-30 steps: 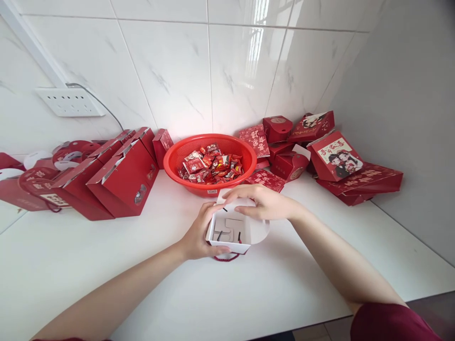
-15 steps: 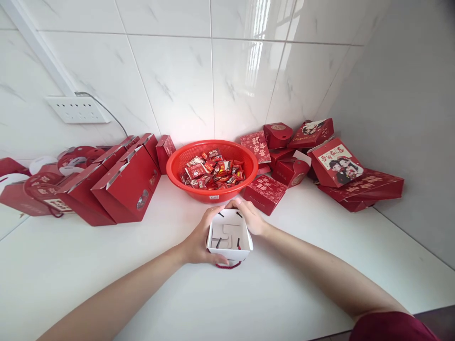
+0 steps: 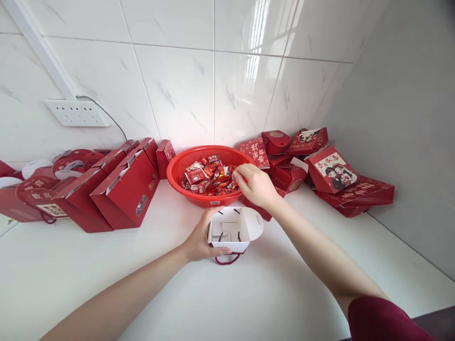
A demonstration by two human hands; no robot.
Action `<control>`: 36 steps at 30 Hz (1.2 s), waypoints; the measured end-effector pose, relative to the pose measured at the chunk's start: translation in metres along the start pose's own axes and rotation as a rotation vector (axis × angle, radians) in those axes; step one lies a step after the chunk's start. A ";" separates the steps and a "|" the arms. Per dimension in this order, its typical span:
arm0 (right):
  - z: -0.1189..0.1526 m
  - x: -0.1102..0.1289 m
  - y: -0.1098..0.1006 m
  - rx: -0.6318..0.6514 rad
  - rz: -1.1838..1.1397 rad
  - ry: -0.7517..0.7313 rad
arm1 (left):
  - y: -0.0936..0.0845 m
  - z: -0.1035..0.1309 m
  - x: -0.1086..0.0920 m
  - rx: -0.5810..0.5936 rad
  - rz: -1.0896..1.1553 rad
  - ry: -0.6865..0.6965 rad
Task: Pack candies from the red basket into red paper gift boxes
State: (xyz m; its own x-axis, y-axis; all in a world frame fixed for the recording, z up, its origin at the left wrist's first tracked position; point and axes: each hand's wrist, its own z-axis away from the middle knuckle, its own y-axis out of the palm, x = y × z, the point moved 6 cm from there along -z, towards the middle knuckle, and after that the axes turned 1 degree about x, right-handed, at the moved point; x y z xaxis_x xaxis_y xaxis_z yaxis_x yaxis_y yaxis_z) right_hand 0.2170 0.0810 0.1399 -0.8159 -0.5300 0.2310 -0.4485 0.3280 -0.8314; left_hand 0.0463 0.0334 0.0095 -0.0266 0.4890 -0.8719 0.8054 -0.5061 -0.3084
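Observation:
An open-topped box (image 3: 230, 246) with a white inside stands on the white table, its rounded flap out to the right and a dark red cord at its front. My left hand (image 3: 204, 239) is wrapped round the left side of this box. Over the right part of the red plastic basket (image 3: 177, 190), my right hand (image 3: 256, 185) has its fingers bent together at the wrapped candies (image 3: 204, 179). Whatever is between those fingertips is too small to make out.
Several red boxes (image 3: 124, 194) stand in rows on the left. More red boxes (image 3: 329, 169) lie piled at the right, near the grey side panel (image 3: 398, 123). A socket strip (image 3: 77, 113) is on the tiled wall (image 3: 177, 90).
My right hand has left the box and moved up to the basket's candies. The box's flap now sticks out to the right. My left hand still holds the box.

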 end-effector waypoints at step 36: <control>-0.064 -0.010 0.134 1.068 0.087 -0.088 | -0.001 0.000 -0.001 0.038 -0.025 -0.009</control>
State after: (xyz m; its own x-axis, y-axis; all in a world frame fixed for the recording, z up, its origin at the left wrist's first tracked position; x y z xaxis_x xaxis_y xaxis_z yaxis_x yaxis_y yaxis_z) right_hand 0.1416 0.1803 0.0581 -0.7813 -0.6063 0.1479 0.1955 -0.4628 -0.8646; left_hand 0.0455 0.0335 0.0102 -0.0519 0.4952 -0.8672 0.7811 -0.5209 -0.3442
